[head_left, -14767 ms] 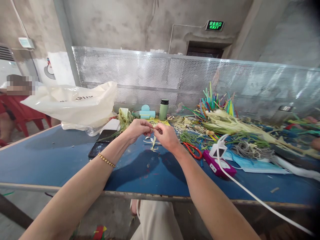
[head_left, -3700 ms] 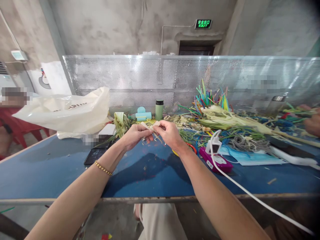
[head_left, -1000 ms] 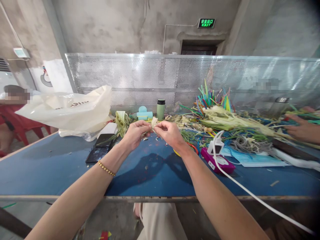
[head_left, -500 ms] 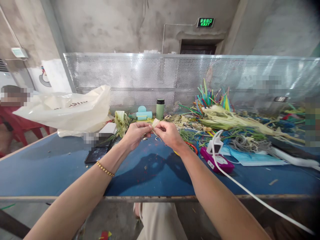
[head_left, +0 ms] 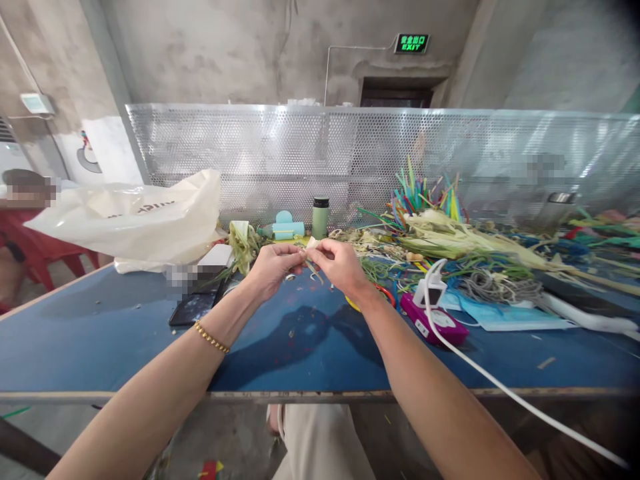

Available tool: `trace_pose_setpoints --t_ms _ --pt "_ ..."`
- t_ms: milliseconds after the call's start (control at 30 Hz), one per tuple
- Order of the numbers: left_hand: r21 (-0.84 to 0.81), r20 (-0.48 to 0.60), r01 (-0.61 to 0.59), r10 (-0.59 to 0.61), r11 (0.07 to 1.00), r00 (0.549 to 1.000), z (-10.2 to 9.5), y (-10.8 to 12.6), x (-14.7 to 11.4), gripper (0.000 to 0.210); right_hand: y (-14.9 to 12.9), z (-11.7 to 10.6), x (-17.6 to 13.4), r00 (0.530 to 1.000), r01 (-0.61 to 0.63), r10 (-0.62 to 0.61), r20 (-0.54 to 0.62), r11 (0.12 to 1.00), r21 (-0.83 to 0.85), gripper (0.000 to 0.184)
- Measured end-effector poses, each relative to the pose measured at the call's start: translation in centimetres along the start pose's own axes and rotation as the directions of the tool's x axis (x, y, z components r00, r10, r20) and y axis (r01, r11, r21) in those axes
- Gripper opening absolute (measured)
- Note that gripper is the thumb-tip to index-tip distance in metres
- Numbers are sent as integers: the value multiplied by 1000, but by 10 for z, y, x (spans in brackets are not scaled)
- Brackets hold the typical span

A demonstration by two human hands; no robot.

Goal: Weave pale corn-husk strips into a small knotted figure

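Both hands meet above the middle of the blue table. My left hand (head_left: 276,268), with a gold bead bracelet (head_left: 212,338) on the wrist, is closed in a pinch. Facing it, my right hand (head_left: 343,265) pinches too, its fingertips touching or almost touching the left ones. Between them sits a small pale piece of corn husk (head_left: 313,243), and a thin end of it hangs below the fingers. The fingers hide most of the piece. Beyond the hands stand a green bottle with a black lid (head_left: 321,217) and a light blue container (head_left: 289,230).
A large pale plastic bag (head_left: 150,207) and a black phone (head_left: 195,308) lie left. To the right are dried husks (head_left: 450,237), coloured stems (head_left: 425,193), a purple power strip (head_left: 434,320) with a white cable, and a blue face mask (head_left: 510,316). A perforated metal screen (head_left: 270,153) stands behind.
My fingers have shifted slightly around the husk piece, and its thin lower end now hangs more visibly beneath them. The arms have barely moved.
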State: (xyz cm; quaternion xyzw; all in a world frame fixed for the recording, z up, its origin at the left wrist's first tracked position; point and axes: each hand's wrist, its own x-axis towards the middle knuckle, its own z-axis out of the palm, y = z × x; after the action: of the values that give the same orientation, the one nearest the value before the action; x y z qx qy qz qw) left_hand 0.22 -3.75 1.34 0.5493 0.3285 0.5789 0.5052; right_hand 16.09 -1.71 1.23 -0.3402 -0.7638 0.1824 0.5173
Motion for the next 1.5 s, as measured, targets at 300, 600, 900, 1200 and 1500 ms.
trace_pose_setpoints --t_ms 300,600,900,1200,1500 --pt "32 33 6 -7 999 999 1 -1 -1 18 2 3 -1 999 33 -34 -30 999 -22 21" --pt "-65 -58 12 -16 998 998 -3 2 2 15 -5 -2 -1 994 25 -31 -105 998 -54 20" --pt "-70 -31 5 -7 998 1000 -3 1 2 17 -2 2 -2 994 98 -102 -38 989 -109 13" --pt "-64 19 13 -12 998 1000 -2 3 1 19 1 0 -1 999 6 -5 32 1000 -20 21" --pt "-88 -14 10 -11 996 1000 1 2 -1 17 -3 -4 1 999 -20 21 -25 999 36 30"
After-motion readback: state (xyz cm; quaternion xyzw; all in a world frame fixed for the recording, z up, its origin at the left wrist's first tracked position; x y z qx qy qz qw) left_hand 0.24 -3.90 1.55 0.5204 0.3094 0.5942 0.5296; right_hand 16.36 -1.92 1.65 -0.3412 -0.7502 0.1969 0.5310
